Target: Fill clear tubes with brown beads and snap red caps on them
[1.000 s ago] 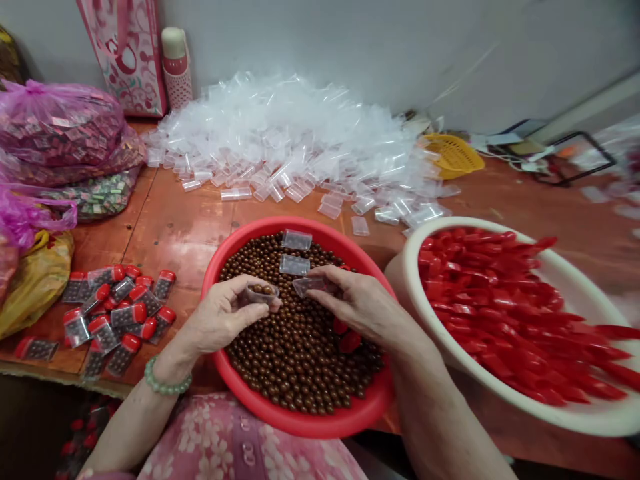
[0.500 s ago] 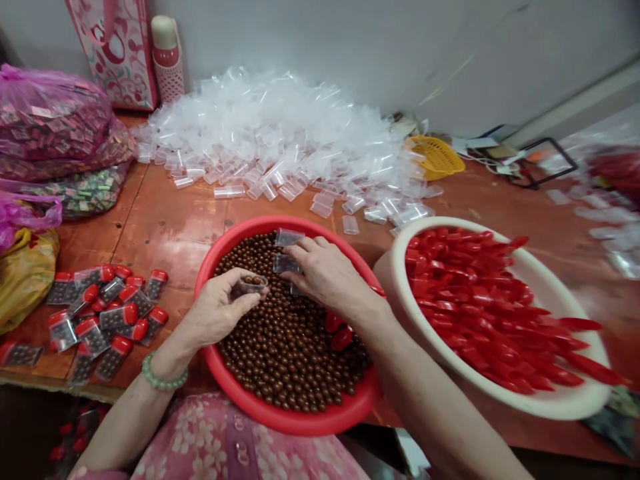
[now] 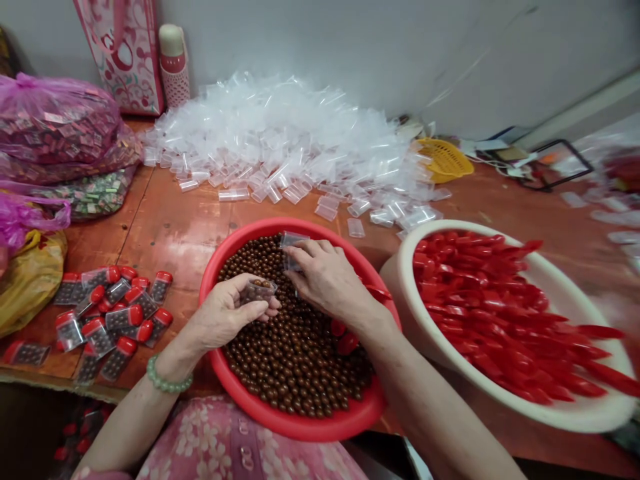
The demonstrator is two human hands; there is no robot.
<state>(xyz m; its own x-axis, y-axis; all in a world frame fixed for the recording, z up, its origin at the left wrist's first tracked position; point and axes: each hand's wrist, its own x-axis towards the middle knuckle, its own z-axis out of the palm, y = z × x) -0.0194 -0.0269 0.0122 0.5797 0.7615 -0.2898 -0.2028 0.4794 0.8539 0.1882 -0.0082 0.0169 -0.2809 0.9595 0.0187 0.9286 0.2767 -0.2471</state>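
My left hand point(image 3: 225, 313) is closed around a small clear plastic container point(image 3: 260, 288) with brown balls showing at its open end. It is over the left part of a red basin point(image 3: 293, 430) filled with glossy brown balls point(image 3: 300, 373). To its right, my right hand point(image 3: 330, 277) reaches over the basin, fingers curled on another clear container point(image 3: 294, 239); the fingertips are partly hidden. Red plastic pieces point(image 3: 347, 344) lie among the balls below my right wrist.
A cream basin point(image 3: 417, 320) of red plastic pieces point(image 3: 465, 293) stands at right. Behind lies a heap of clear containers point(image 3: 280, 133). Filled, red-capped containers point(image 3: 120, 317) lie at left, near tied plastic bags point(image 3: 60, 120). A yellow basket point(image 3: 445, 160) and a bottle point(image 3: 174, 67) stand farther back.
My left hand has tilted the filled container slightly and moved a little right. My right hand's fingers have shifted on the clear containers, fewer of which now show. The whole view has shifted slightly.
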